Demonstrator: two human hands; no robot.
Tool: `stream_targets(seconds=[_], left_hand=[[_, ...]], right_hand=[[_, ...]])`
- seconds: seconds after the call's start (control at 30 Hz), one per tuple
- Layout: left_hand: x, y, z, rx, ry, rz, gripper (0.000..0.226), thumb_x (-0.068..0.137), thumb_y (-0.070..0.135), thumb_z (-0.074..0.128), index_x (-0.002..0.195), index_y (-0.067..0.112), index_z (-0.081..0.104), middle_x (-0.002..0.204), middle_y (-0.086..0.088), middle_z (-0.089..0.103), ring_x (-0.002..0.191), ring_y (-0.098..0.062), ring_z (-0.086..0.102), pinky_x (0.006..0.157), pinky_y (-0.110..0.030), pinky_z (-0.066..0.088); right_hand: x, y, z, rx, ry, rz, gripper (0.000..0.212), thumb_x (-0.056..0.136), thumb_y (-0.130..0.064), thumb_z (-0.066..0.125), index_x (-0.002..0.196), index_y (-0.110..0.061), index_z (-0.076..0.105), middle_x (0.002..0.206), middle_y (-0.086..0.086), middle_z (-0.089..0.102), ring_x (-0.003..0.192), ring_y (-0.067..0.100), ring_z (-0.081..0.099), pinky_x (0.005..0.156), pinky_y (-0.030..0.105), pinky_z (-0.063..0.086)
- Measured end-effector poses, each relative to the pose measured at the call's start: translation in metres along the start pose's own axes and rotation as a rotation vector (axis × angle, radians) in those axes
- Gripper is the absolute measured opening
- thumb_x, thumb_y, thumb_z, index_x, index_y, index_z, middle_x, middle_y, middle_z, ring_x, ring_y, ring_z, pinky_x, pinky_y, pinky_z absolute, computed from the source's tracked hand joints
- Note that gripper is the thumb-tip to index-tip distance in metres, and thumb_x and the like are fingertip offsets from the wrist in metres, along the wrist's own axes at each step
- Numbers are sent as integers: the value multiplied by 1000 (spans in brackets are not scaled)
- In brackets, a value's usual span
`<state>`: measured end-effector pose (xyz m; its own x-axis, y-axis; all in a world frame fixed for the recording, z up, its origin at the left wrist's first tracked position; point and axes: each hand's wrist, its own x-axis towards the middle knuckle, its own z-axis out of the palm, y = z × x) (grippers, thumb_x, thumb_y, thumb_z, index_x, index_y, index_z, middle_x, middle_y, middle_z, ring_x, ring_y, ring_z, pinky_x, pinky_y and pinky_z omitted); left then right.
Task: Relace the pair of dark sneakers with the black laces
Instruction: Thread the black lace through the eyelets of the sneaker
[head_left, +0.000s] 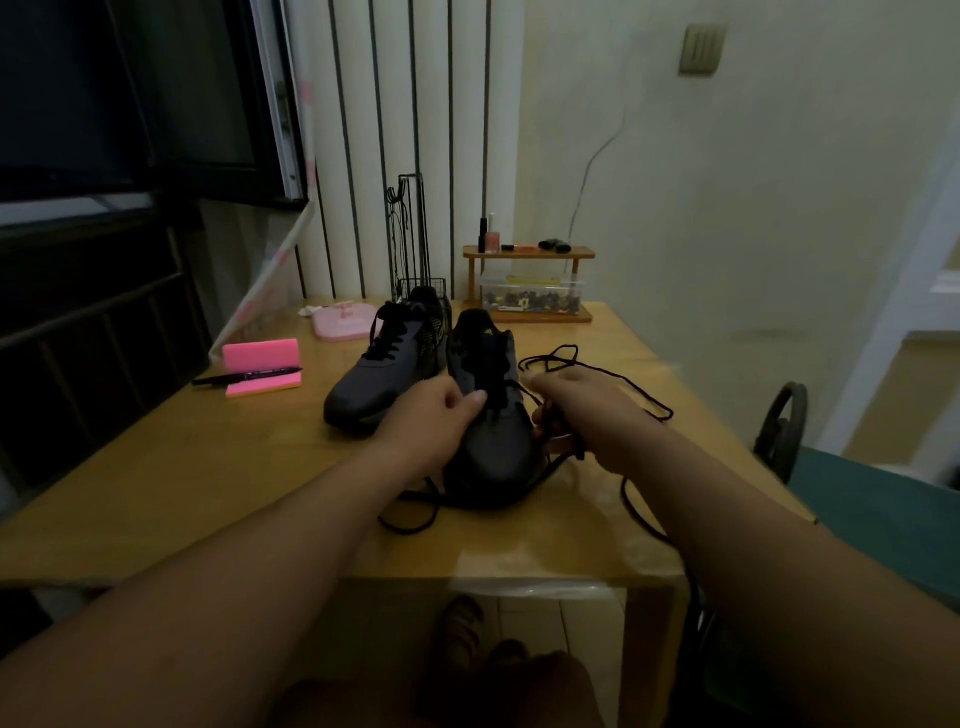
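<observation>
Two dark sneakers on the wooden table, centre of frame. The far sneaker, centre-left, is laced up its whole front and no hand is on it. The near sneaker is the one in work: its long axis runs almost straight up the frame, toe toward the lower centre and heel opening toward the upper centre, so the eyelet rows lie along the line between the two forearms. The left hand comes in from the lower left and holds this shoe from its left side, fingers curled over the upper and the thumb laid across the crossed laces in the middle. The right hand sits just beside the shoe's right edge with fingers curled, and appears to pinch the black lace close to the eyelets; blur hides the exact grip. The hands are apart, one on each flank of the shoe. Slack lace loops out over the table to the right of the right hand, and another loop trails below the toe at lower centre. Judgement: lower eyelets threaded, upper ones still open. The working end lies on the right side, so the right hand is nearer for the coming pass, feeding leftward across the tongue while the left hand steadies.
</observation>
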<state>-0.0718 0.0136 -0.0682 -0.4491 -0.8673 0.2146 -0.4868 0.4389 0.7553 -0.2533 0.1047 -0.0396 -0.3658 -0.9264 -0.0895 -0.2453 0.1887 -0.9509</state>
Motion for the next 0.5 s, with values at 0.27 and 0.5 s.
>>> stream_targets(seconds=[0.27,0.5], left_hand=[[-2,2,-20,-51,-123,-17,47,100,48,65,82,4,65,80,-14,60,74,-24,57,68,-34,42],[-1,-11,-41,-89,-59,-67,31,103,28,59,78,11,52,72,-8,49,64,-23,47,59,-33,37]], right_hand=[[17,4,10,-426,22,-135,25,102,-34,64,104,-9,67,104,17,69,89,25,62,76,40,51],[17,2,10,-476,23,-154,30,104,-33,61,104,-4,67,91,12,63,80,22,56,69,36,44]])
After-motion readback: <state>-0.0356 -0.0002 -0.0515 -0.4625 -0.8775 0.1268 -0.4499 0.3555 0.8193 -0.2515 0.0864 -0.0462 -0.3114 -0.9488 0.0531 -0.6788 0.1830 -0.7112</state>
